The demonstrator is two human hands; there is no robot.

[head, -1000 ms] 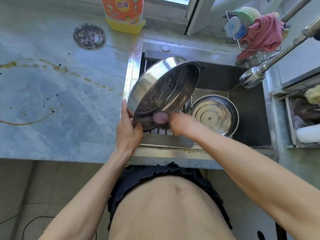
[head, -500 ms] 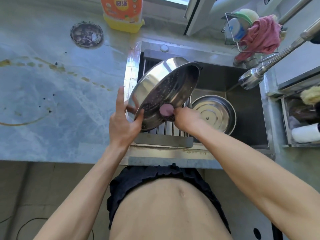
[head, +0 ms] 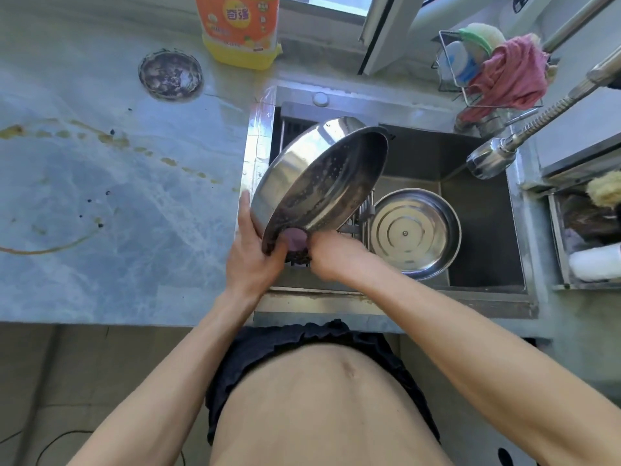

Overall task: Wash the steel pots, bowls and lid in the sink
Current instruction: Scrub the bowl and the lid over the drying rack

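— Step in hand?
— Scrubbing: pot (head: 316, 183) is held tilted above the sink (head: 484, 230), rim gripped by left hand (head: 250, 253); a purple pad (head: 295, 238) is pinched inside by right hand (head: 331, 253).
— Next?
— Rinsing is probably required; the lid (head: 415, 232) is left lying in the sink.

A tilted bowl (head: 319, 183) is over the left part of the sink (head: 484, 210); the lid (head: 415, 232) lies in the sink to its right. Behind, on the bench (head: 100, 213), stands a bottle (head: 240, 28), a wire rack (head: 470, 68) at the far right
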